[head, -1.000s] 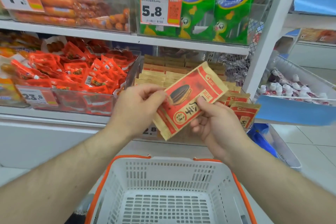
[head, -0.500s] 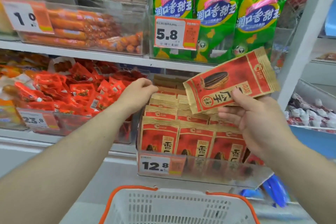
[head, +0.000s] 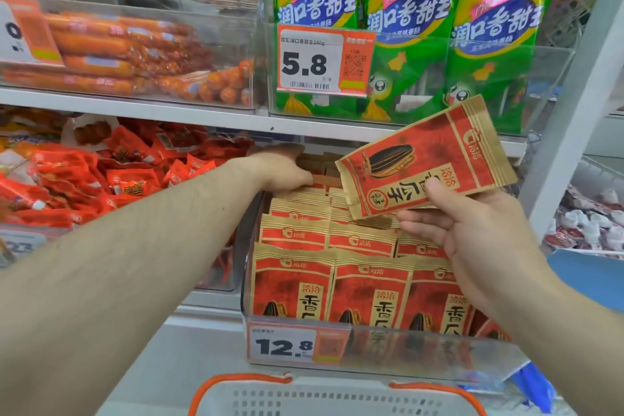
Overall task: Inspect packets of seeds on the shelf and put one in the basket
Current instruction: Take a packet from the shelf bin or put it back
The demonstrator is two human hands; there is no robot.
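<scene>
Head view: the step in hand looks like comparing packets, one already held up while the other hand goes for a second at the back of the row. To do it well, I judge the left hand (head: 283, 169) should take a single packet by its top edge and lift it straight up, so the neighbours in the row are not dragged along, while the right hand (head: 472, 233) keeps its packet flat and facing the eyes.

The left fingers reach over the rear seed packets (head: 297, 233) in the clear bin (head: 388, 348) on the shelf (head: 202, 116). Their tips are hidden behind the hand, so I cannot tell whether they have closed on anything.

The right fingers are loosely spread under the held packet (head: 425, 159), with the thumb pressed on its printed face, pinching it. That packet is tilted, above and just behind the right fingers.

The basket (head: 337, 395) lies below both hands, well apart from the fingers; only its white rim and orange handle show.
</scene>
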